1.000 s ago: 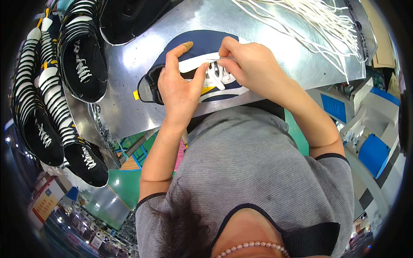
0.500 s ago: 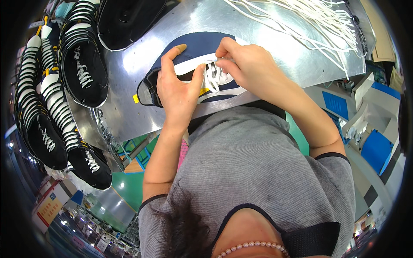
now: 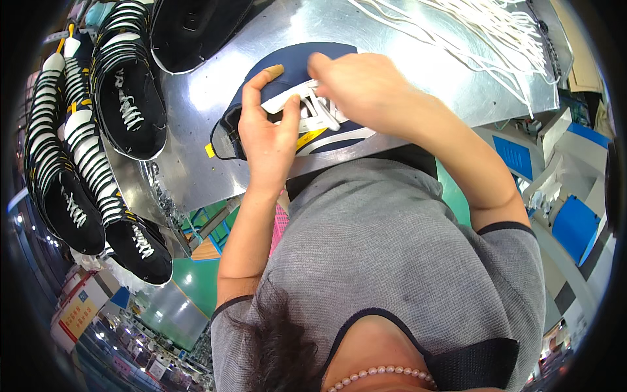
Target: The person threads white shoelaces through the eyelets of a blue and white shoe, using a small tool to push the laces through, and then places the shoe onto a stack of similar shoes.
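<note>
A navy shoe upper [image 3: 294, 62] with white eyelet strips lies on its side on the metal table, its opening toward the left. My left hand [image 3: 269, 140] grips it, thumb on the eyelet strip and index finger stretched over the navy side; a tan covering wraps that fingertip. White shoelace [image 3: 321, 117] runs in loose loops across the eyelets. Over the lacing, my right hand [image 3: 366, 88] has bent fingers at the upper eyelet edge. Motion smears those fingertips, so whether they pinch the lace cannot be seen. A yellow label [image 3: 311, 137] shows on the shoe's near side.
Long stacks of laced black-and-white shoe uppers [image 3: 130, 117] line the left side of the metal table [image 3: 196, 173]. Another black upper [image 3: 192, 32] lies at the far left. A bundle of white laces [image 3: 483, 39] spreads over the far right.
My right hand has moved a little left and away from me, from a pinch at the lacing to the far eyelet edge. The lace loops have shifted. My left hand keeps its hold.
</note>
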`<state>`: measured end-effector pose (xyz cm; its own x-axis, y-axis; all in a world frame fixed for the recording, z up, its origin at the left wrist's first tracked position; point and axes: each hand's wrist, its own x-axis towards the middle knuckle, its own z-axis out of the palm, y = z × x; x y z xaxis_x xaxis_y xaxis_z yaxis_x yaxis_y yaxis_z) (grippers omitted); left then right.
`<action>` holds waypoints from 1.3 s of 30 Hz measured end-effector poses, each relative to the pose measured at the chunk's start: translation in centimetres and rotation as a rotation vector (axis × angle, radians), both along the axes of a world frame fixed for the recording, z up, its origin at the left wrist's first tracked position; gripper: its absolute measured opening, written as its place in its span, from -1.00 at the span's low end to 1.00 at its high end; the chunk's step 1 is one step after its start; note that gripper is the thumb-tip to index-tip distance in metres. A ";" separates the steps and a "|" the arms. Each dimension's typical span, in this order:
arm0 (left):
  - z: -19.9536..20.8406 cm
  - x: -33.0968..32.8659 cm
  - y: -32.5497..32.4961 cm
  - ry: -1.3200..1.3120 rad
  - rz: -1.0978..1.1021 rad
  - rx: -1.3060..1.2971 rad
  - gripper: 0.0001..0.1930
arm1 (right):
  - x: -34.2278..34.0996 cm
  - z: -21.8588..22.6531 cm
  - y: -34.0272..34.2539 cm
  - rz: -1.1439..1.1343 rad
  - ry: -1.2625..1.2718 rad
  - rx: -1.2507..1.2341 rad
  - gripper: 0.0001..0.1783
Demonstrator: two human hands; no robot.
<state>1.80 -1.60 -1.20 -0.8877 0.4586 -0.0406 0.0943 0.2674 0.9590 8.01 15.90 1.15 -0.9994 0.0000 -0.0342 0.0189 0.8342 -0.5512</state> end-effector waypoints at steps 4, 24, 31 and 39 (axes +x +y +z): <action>0.5 -1.0 -0.5 -0.118 0.062 0.087 -0.60 | 1.4 0.3 2.2 -0.319 0.054 -0.178 -0.79; 2.4 -1.3 -0.4 -0.356 -0.190 0.130 -0.33 | 0.7 -6.2 1.0 -0.582 0.501 -0.784 -0.71; 2.7 -1.4 0.7 -0.431 -0.128 0.079 -0.40 | 3.5 -2.1 -0.2 -0.129 0.485 -0.355 -0.64; 2.4 -0.8 0.8 -0.454 -0.173 0.122 -0.42 | 2.1 -5.5 -1.1 -0.153 0.694 -0.156 -0.70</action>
<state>1.02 -0.76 1.20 -0.7030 0.6234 -0.3421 -0.3068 0.1681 0.9368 10.14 14.78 -4.36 -0.7802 0.1886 0.5965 -0.2678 0.7610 -0.5909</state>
